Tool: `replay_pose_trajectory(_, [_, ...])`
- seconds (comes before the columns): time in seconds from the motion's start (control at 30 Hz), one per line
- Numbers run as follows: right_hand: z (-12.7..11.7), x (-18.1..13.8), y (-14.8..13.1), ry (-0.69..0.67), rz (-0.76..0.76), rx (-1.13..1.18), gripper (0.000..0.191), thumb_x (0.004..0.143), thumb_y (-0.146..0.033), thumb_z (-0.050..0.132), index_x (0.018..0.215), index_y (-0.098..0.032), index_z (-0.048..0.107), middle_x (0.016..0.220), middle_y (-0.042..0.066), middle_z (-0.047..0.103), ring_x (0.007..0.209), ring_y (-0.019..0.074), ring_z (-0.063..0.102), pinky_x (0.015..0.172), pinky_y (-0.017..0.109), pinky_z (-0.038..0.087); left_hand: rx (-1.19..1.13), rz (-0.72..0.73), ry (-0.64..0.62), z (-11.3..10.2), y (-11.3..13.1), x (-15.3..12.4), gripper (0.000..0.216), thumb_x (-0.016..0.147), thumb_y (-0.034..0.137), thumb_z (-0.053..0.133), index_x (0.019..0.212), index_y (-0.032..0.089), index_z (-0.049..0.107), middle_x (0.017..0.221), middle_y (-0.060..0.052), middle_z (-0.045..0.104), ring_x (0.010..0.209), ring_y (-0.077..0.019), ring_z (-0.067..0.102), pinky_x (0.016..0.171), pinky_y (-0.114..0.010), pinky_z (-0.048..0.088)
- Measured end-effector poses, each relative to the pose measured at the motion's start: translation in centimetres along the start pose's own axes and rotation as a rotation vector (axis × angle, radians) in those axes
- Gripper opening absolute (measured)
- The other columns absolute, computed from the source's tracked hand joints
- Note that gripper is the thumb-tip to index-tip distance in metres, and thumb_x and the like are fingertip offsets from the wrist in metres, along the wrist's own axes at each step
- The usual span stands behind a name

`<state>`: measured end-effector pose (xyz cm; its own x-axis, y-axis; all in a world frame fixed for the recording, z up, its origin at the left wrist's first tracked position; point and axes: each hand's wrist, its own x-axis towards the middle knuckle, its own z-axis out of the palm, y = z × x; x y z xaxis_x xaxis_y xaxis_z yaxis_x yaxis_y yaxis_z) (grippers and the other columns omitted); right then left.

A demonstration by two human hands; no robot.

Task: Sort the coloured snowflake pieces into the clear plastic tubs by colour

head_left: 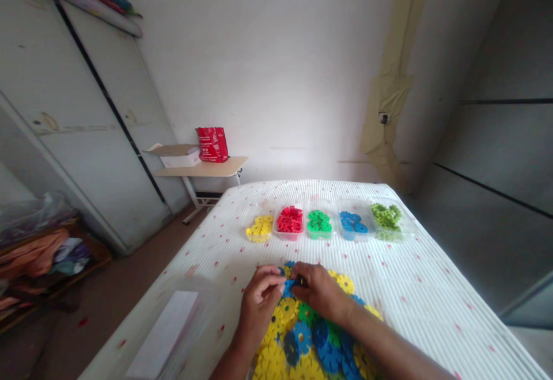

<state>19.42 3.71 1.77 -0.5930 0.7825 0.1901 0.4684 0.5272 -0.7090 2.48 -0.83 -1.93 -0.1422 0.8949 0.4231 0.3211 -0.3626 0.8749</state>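
Observation:
My left hand (262,293) and my right hand (322,291) are close together over a pile of flat, notched plastic discs in yellow, blue and green. Between my fingertips is a blue notched disc (288,289), pinched from both sides; my right fingers partly cover it. Beneath and in front of my hands lie yellow discs (276,360), another blue disc (302,337) and a green disc (306,313). More yellow discs (344,283) show beyond my right hand.
Across the table stands a row of clear tubs with yellow (260,227), red (289,221), green (319,223), blue (353,223) and light green pieces (386,217). A white box (166,334) lies at left. Behind, a side table (233,164) bears a red bag (213,144).

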Motion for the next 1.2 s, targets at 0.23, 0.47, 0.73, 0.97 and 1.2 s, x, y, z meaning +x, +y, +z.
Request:
replay_pose_trajectory(0.23, [-3.5,0.8,1.3,0.056,0.069,0.186,0.005,0.068,-0.016,0.056,0.069,-0.018,0.051,0.057,-0.007,0.046,0.052,0.0069,0.041,0.048,0.018,0.031,-0.127,-0.071,0.044,-0.1,-0.1,0.1,0.023,0.081,0.033,0.053,0.088,0.017,0.068,0.102,-0.008,0.058,0.093,-0.0184,0.060,0.080,-0.029,0.052])
replay_pose_trajectory(0.47, [-11.0,0.5,7.1,0.596,0.375,0.256,0.019,0.068,-0.035,0.058,0.075,-0.019,0.051,0.054,-0.003,0.053,0.045,0.0111,0.050,0.045,0.024,0.041,0.229,-0.078,0.275,-1.4,-2.3,0.7,0.018,0.076,0.028,0.053,0.082,0.018,0.067,0.086,-0.006,0.066,0.082,-0.0185,0.062,0.071,-0.029,0.051])
replay_pose_trajectory(0.73, [-12.2,-0.4,8.8,0.672,0.509,0.027,0.041,0.072,-0.020,0.052,0.112,-0.008,0.054,0.067,0.007,0.065,0.056,0.0198,0.062,0.058,0.032,0.047,0.386,-0.106,0.159,-1.2,-2.4,0.9,0.025,0.068,0.022,0.052,0.087,0.020,0.069,0.089,-0.006,0.070,0.082,-0.0196,0.063,0.074,-0.034,0.051])
replay_pose_trajectory(0.97, [-10.9,0.1,6.2,0.415,0.300,-0.148,0.019,0.073,-0.020,0.044,0.080,-0.015,0.061,0.065,0.003,0.063,0.058,0.0148,0.059,0.056,0.025,0.044,0.478,0.005,0.033,-1.2,-2.2,0.7,0.031,0.073,0.020,0.050,0.097,0.021,0.069,0.102,-0.008,0.067,0.098,-0.0222,0.058,0.089,-0.040,0.046])
replay_pose_trajectory(1.2, [-8.9,-0.7,5.3,-0.267,0.363,-0.333,0.031,0.052,-0.003,0.062,0.077,-0.021,0.066,0.065,-0.002,0.063,0.058,0.0135,0.059,0.052,0.021,0.039,0.621,0.097,-0.210,-0.5,-1.5,0.6,0.042,0.077,0.020,0.050,0.115,0.033,0.061,0.127,-0.003,0.056,0.117,-0.0242,0.046,0.098,-0.047,0.038])
